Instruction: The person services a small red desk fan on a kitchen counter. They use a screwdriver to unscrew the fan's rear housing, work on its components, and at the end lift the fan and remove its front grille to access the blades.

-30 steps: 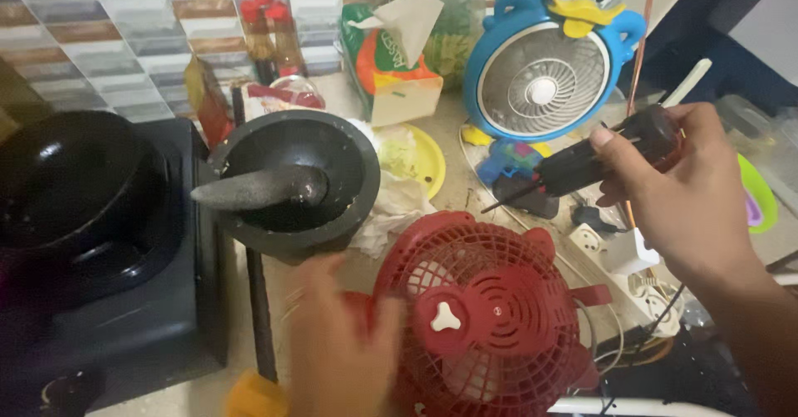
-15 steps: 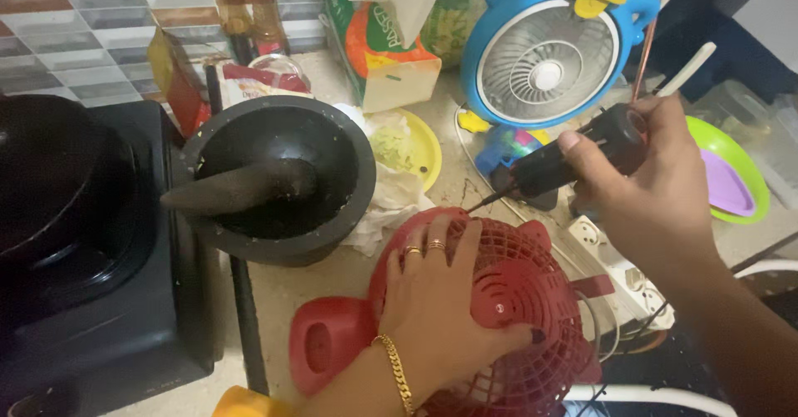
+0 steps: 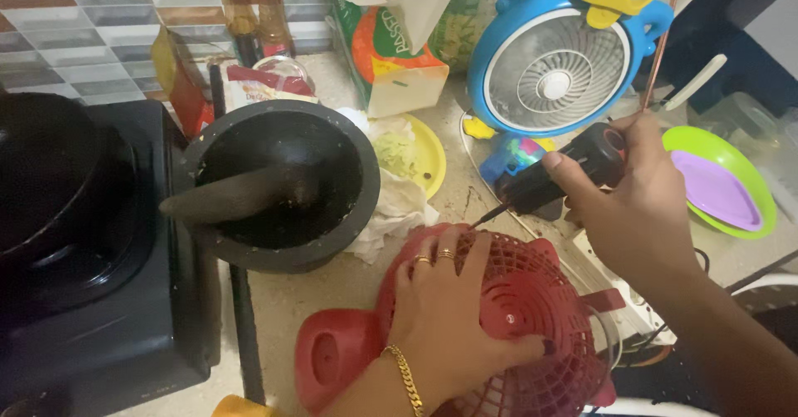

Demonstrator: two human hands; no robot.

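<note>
Head view: my left hand (image 3: pixel 453 317) presses flat, fingers spread, pinning the red fan (image 3: pixel 515 325) steady while my right hand (image 3: pixel 632 205) grips the black screwdriver (image 3: pixel 557 176), tip at the grille rim.

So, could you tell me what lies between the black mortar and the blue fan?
In the head view, a yellow plate with greenish scraps lies between the mortar and the blue fan, with crumpled white tissue at its near edge.

A red fan grille (image 3: pixel 532 317) with fine mesh, a black screwdriver (image 3: pixel 557 176), a dark grey mortar (image 3: pixel 332 217), a blue and white duck fan (image 3: pixel 557 72), a green plate (image 3: pixel 748 217) with what seems a purple inset, and a speckled beige worktop (image 3: pixel 332 288).
</note>
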